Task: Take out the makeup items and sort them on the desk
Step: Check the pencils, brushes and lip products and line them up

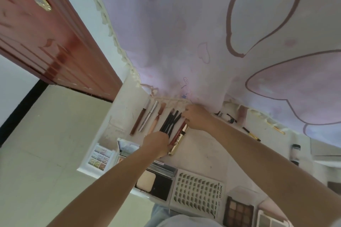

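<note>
On the white desk (208, 151) lies a row of makeup sticks: a brown tube (137, 123), a silver pen (148, 118) and a peach stick (156, 120). Right of them is a bundle of black pencils (170, 121), then a red pencil (177, 134) beside a gold tube (180, 141). My left hand (156, 143) curls round the near ends of the black pencils. My right hand (197, 118) is at the far ends, its fingers curled on the tip of the red pencil.
Palettes (98, 156), a compact (153, 182), a lash tray (197, 191) and a brown eyeshadow palette (238, 212) line the near edge. A gold-handled brush (251, 134), a black-and-white tube (228, 118) and a dark bottle (295, 155) lie to the right. A pink curtain (184, 42) hangs behind.
</note>
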{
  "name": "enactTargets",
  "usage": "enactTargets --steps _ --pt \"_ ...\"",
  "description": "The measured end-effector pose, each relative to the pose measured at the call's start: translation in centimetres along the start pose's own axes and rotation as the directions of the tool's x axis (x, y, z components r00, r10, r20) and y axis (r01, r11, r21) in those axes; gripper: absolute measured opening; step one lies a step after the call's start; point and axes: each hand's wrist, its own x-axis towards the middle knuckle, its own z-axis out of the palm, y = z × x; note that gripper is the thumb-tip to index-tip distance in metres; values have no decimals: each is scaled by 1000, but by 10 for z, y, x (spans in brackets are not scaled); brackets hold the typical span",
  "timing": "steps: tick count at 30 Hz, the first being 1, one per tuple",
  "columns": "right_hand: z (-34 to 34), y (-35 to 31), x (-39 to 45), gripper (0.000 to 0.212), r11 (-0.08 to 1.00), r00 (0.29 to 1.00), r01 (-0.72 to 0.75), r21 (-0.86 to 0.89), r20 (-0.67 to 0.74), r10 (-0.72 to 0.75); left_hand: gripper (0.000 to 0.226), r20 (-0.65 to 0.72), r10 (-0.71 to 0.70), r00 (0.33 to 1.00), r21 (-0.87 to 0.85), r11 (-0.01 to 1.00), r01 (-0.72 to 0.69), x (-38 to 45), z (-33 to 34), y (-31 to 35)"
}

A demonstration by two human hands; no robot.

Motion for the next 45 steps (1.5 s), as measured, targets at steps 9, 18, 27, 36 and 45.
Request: enactTargets --steps 9,18,27,36,45 --pt "0 59 -105 25 897 923 -303 322 -134 360 28 -145 129 981 119 987 -112 -9 -10 30" --pt "27 85 -176 29 710 782 -588 388 47 622 30 -163 315 935 194 939 -283 1 -24 100" --pt "50 94 -195 30 642 726 -655 399 95 682 46 -198 343 918 266 921 -286 31 -26 132" --pt "53 93 -203 35 667 751 -631 396 98 652 38 -192 436 879 301 879 -370 44 -13 145" --pt "62 76 -180 28 699 741 -635 328 3 672 40 -85 577 812 211 807 -552 42 -5 158"
